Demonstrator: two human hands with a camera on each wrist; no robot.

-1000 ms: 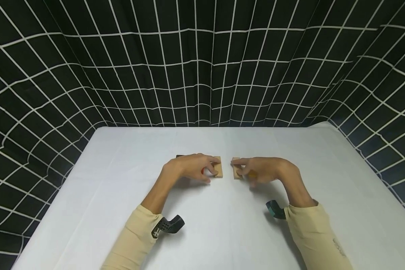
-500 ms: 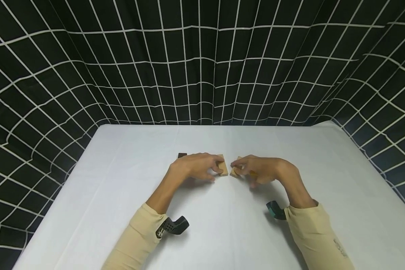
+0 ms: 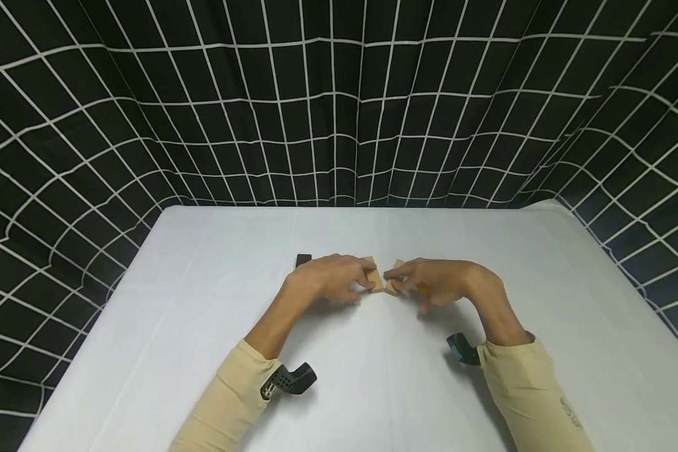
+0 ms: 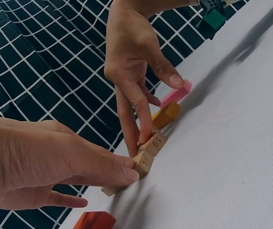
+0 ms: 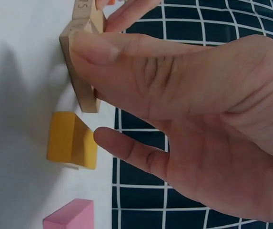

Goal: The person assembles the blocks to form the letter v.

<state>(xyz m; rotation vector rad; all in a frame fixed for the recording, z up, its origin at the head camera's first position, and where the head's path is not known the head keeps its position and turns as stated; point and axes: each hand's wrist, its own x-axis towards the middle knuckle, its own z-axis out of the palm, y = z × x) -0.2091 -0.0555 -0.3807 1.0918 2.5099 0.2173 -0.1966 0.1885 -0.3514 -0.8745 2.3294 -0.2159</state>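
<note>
Two pale wooden blocks lie at mid-table, forming a V with their near ends together. My left hand (image 3: pixel 333 274) is over the left wooden block (image 3: pixel 378 284), its index and middle fingertips pressing on it. Opposite, my right hand (image 3: pixel 443 278) sets two fingertips on the right wooden block (image 3: pixel 391 289) in the same way. Dark printed characters mark the touching end faces in the left wrist view. Both thumbs hang free in the head view. A yellow block (image 5: pixel 62 138) stands beneath my right hand, and a red block (image 4: pixel 95 220) is near my left hand.
A pink block (image 5: pixel 74 215) stands nearer the right wrist than the yellow one. Just beyond the left hand is a dark block (image 3: pixel 303 258). White cloth covers the table (image 3: pixel 231 232), and a black curtain with a white grid (image 3: pixel 344 157) surrounds its far side.
Both wooden blocks started upright and apart in the head view. The left hand slid its block right, and both blocks turned until their near ends came together.
</note>
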